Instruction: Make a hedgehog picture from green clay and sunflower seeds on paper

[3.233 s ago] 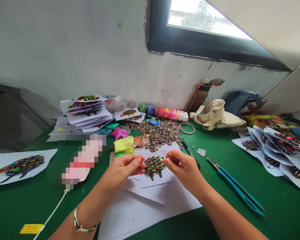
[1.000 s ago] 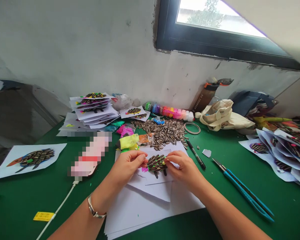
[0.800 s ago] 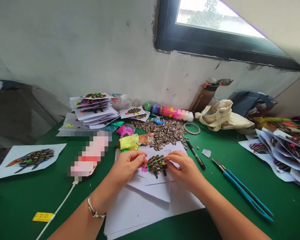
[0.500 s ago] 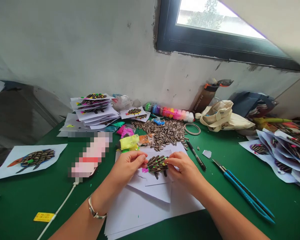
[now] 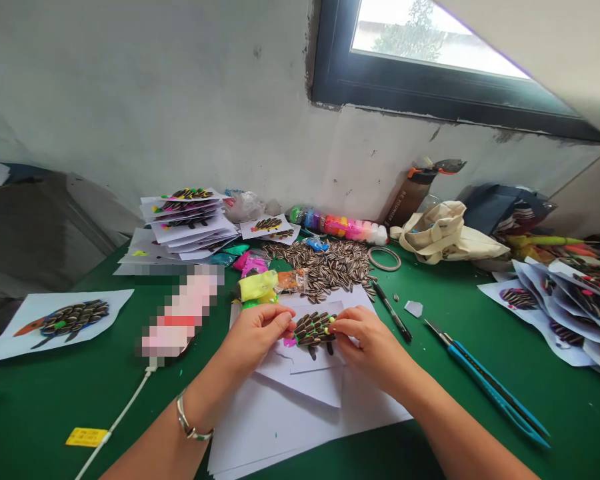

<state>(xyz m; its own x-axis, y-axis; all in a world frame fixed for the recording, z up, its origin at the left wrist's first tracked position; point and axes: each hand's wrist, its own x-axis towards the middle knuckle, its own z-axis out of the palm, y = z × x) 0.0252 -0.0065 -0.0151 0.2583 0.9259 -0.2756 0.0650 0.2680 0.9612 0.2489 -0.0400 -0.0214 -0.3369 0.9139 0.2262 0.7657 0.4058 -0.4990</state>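
Note:
In the middle lies a sunflower-seed picture [image 5: 312, 329] on white paper, its dark seeds set in rows on green clay with pink clay at the lower left. My left hand [image 5: 265, 333] is at its left edge, thumb and forefinger pinched together; whatever is between them is hidden. At the picture's right edge my right hand [image 5: 363, 337] has its fingertips closed on a small yellow clay piece [image 5: 329, 329], touching the seeds. A second yellow dot [image 5: 332, 320] sits just above. Several larger white sheets [image 5: 300, 427] lie underneath.
Behind are loose sunflower seeds [image 5: 340, 263], a yellow clay packet [image 5: 258, 287] and a tape ring [image 5: 385, 259]. To the right lie a black pen [image 5: 393, 311] and blue tweezers [image 5: 495, 387]. Finished-looking seed pictures are stacked left [image 5: 190, 227] and right [image 5: 570, 300].
My right fingertips have shifted slightly at the picture's right edge, and two yellow dots now show there. My left hand stays nearly still.

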